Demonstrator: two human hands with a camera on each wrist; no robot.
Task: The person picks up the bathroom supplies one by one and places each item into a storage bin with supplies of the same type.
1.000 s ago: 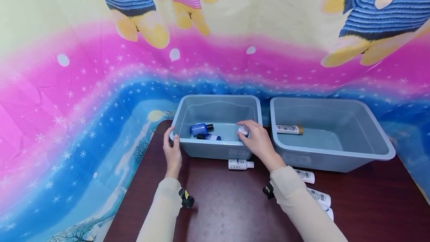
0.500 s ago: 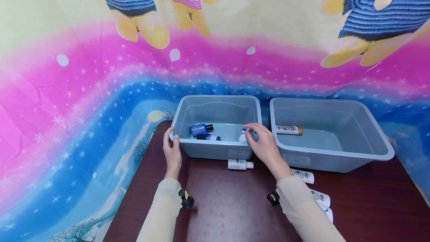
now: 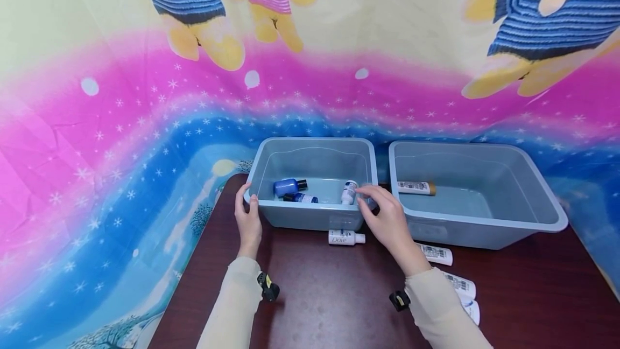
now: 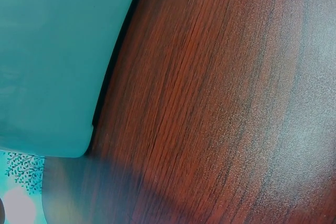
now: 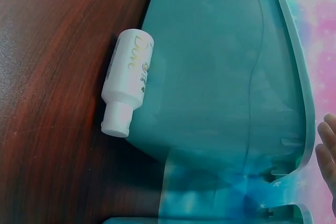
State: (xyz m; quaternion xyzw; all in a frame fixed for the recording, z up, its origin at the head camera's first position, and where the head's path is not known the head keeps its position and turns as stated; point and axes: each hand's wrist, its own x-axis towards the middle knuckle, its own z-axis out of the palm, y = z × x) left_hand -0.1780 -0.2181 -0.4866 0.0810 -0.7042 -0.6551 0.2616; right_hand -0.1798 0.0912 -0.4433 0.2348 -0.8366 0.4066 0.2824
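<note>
My left hand (image 3: pixel 249 225) grips the front left corner of the left grey-blue plastic bin (image 3: pixel 290 214), its thumb and fingers at the rim. Inside that bin, a small white bottle (image 3: pixel 348 193) leans near the right wall. Two blue bottles with black caps, one larger (image 3: pixel 287 186) and one smaller (image 3: pixel 304 198), lie at its left. My right hand (image 3: pixel 387 222) is over the bin's right front rim, fingertips beside the white bottle and loosely extended. The right wrist view shows its fingers (image 5: pixel 328 148) at the frame's edge, holding nothing.
A white Dove bottle (image 3: pixel 346 237) lies on the dark wooden table (image 3: pixel 319 295) against the left bin's front. The right bin (image 3: pixel 465 225) holds a white tube with a gold cap (image 3: pixel 415 187). Several white bottles (image 3: pixel 460 285) lie by my right forearm.
My right hand has let go of the small white bottle, which now leans inside the left bin, and has drawn back to the right. The left hand stays at the corner.
</note>
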